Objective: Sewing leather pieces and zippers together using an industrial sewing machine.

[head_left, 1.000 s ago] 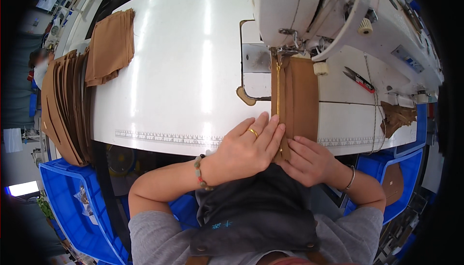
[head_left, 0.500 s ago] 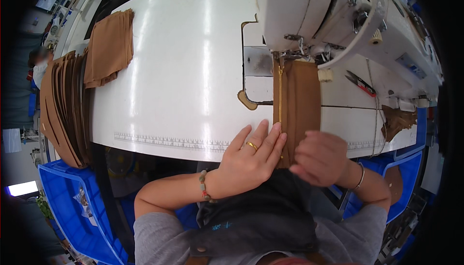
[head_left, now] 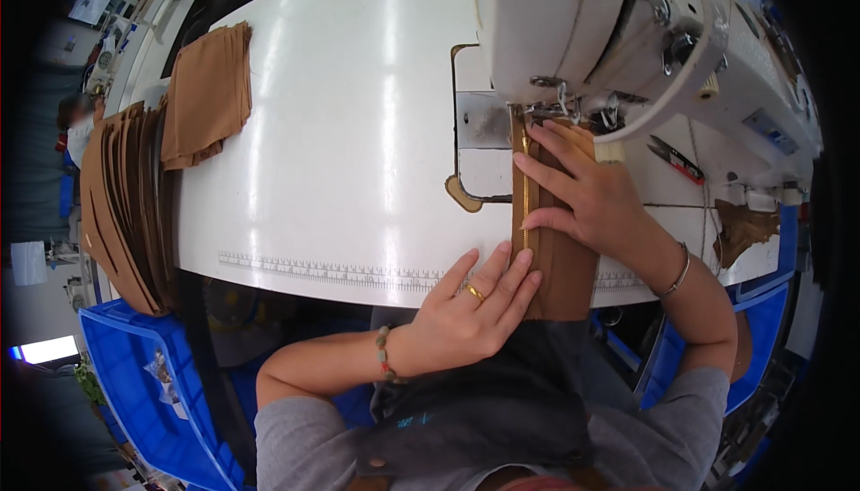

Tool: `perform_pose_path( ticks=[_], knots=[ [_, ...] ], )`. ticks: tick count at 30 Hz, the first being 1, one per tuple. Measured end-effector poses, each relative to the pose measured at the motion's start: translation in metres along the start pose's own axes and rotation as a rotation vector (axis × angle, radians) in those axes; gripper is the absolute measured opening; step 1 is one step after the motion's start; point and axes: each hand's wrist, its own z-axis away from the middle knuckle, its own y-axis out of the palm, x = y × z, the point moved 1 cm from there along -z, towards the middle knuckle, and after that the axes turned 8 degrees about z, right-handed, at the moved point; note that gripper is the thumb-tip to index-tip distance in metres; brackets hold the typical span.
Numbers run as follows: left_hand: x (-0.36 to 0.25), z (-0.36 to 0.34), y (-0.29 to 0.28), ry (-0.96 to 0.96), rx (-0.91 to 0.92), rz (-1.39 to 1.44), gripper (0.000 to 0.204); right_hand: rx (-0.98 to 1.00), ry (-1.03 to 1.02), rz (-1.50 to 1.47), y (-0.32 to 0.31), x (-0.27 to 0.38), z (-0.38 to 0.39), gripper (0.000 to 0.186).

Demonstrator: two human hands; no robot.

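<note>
A brown fabric piece (head_left: 566, 271) lies lengthwise under the needle and presser foot of a white sewing machine (head_left: 555, 25), a gold zipper (head_left: 525, 193) running along its left part. My right hand (head_left: 582, 195) rests spread over the fabric just below the foot, fingertips and thumb on or beside the zipper. My left hand (head_left: 479, 307), with a ring, lies farther down, fingers extended onto the fabric's near end at the table's front edge.
Stacked brown pieces (head_left: 116, 204) and a smaller pile (head_left: 202, 97) sit at the table's left (head_left: 340, 133). Thread snips (head_left: 676, 159) and a brown scrap (head_left: 739, 236) lie right. Blue bins (head_left: 152, 410) stand below on both sides. Another person (head_left: 81, 133) is at far left.
My right hand has moved up the fabric from its near end to just below the presser foot, fingers now spread. My left hand has shifted slightly down and right.
</note>
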Motion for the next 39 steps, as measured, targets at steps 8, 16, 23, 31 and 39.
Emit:
perform_pose_path(
  ticks=[8, 16, 23, 31, 39],
  knots=[
    [-0.017, 0.031, 0.004, 0.014, -0.047, 0.112, 0.042, -0.046, -0.031, -0.01, -0.003, 0.002, 0.001, 0.084],
    [0.061, 0.103, -0.072, -0.38, -0.059, -0.211, 0.041, -0.018, -0.027, 0.017, -0.007, 0.004, -0.003, 0.091],
    [0.198, 0.207, -0.228, -0.758, -0.475, -0.936, 0.035, 0.007, -0.031, 0.018, -0.003, 0.002, -0.001, 0.094],
    [0.268, 0.294, -0.24, -1.264, -0.15, -0.977, 0.034, -0.012, -0.04, 0.024, -0.002, 0.001, 0.0, 0.092],
    [0.263, 0.255, -0.292, -1.236, 0.146, -1.12, 0.026, -0.032, -0.042, 0.03, -0.006, 0.004, -0.003, 0.09]
  ],
)
